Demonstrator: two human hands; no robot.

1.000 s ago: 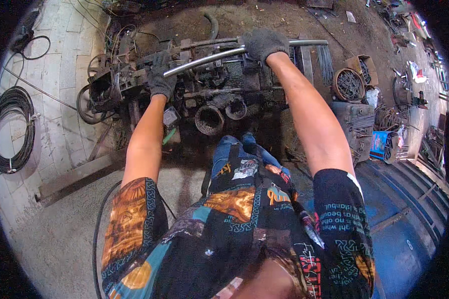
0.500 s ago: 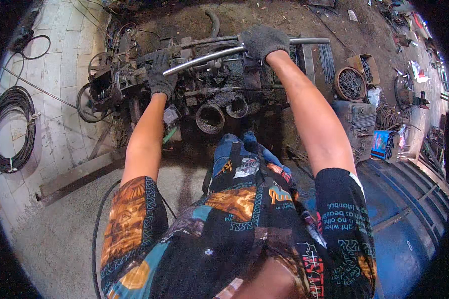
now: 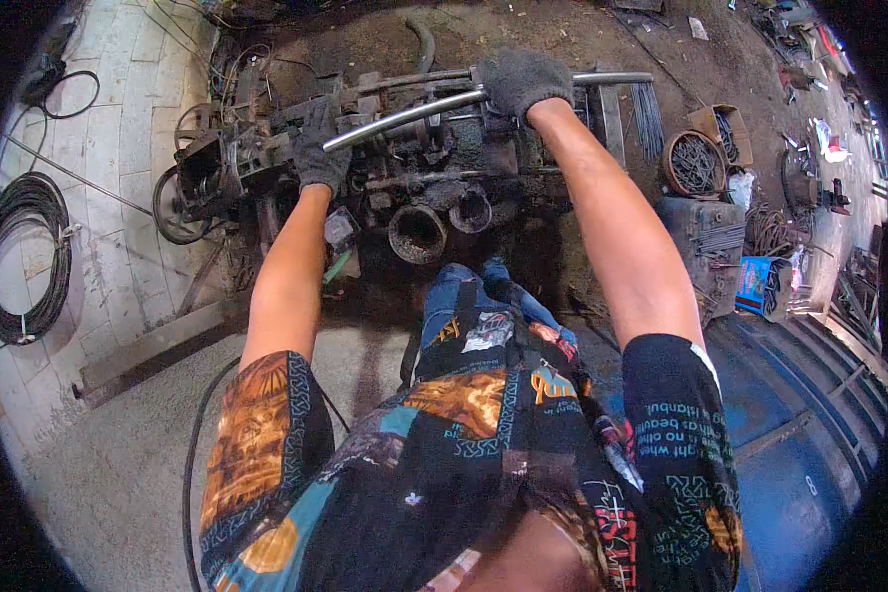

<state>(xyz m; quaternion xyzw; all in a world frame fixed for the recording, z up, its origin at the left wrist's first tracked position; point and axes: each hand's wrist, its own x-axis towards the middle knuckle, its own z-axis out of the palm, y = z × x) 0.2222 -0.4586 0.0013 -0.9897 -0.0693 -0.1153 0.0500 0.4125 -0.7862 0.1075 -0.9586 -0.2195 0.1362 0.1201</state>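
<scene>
A bright, round metal bar lies across the top of a dark, greasy machine. My right hand, in a dark grey knit glove, is closed around the bar, which sticks out on both sides of the fist. My left hand, gloved alike, is at the machine's left part, beside the bar's near left end. Its fingers curl over a part that I cannot make out. Below the bar, two round openings on the machine face me.
A coil of black cable lies on the pale floor at left. On the right stand a round container of metal pieces, a cardboard box, a grey metal box and a blue package. Thin rods lie beyond the machine.
</scene>
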